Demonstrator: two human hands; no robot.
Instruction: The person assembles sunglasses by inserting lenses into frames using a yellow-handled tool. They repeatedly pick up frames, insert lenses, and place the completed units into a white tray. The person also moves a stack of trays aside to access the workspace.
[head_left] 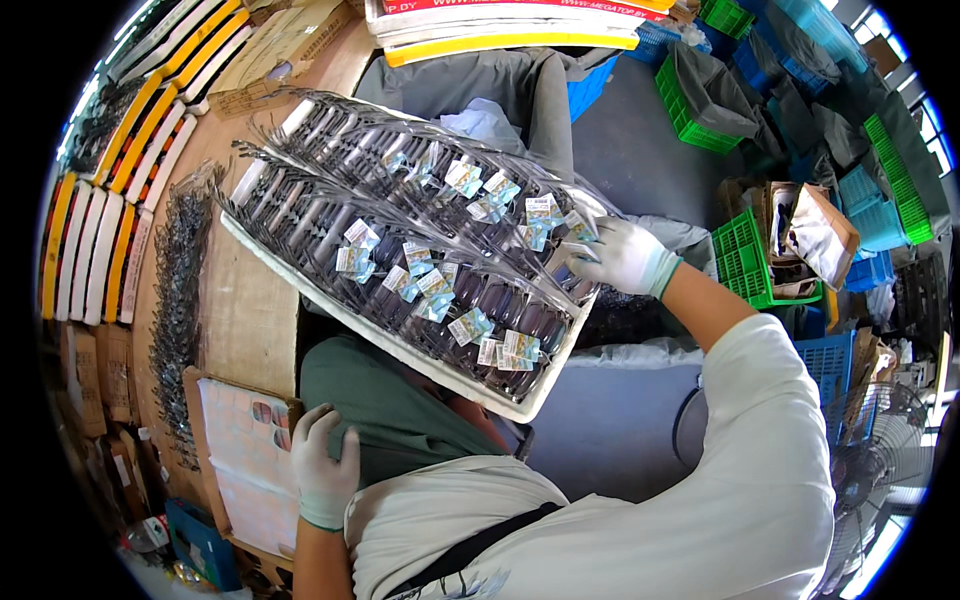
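A white foam tray [531,404] slants across the middle, packed with rows of sunglasses [480,293], their temples pointing up in clear sleeves. Paper tags [435,284] with blue and white print hang from many pairs. At the tray's right end, my gloved right hand [628,258] reaches in, its fingers closed on a small white tag [580,252]. My gloved left hand [325,468] is low on the left, thumb apart from the fingers and nothing visible in it. It is beside an open carton [240,450] lined with pale sheeting, where a few lenses show.
On the wooden table [250,320] to the left lies a long row of sunglasses [180,300]. Stacked foam trays [100,250] stand behind it. A grey-lined bin [555,110] is beyond the tray. Green crates [740,260] and a fan [870,450] stand to the right.
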